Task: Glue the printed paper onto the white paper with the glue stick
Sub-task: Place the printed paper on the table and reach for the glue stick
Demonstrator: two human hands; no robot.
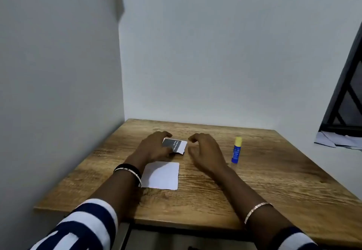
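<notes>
Hands of 1 person at a corner table, head view. Left hand (pixel 154 148) grips the printed paper (pixel 175 146), a small dark grey slip with lines of white text and an uneven white margin. The forefinger curls over its far edge and the thumb lies on its near part. Whether the slip is lifted or rests on the wood cannot be told. Right hand (pixel 205 151) hovers just beside the slip's right edge, back toward the camera. Its fingers and thumb are loosely curved in a wide C, holding nothing and apart from the slip.

White paper (pixel 162 175), a blank square sheet with rounded corners, lies flat nearer the person, just below the left hand. Its left edge passes under the left wrist. Glue stick (pixel 236 149), a blue tube with a yellow cap, stands upright to the right of the right hand, near it but not touching.

Sheet and tube rest on a square table (pixel 274 181) of brown wood-grain laminate, set into a corner of 2 pale walls (pixel 215 53). Left wrist carries a black band (pixel 127 166) and a thin metallic bangle (pixel 130 172); the right forearm carries 1 similar bangle. Both arms end in navy-and-white striped sleeves (pixel 84 222). At far right, loose white sheets (pixel 338 141) lie on a ledge (pixel 337 161) below a dark window frame (pixel 340 85).
</notes>
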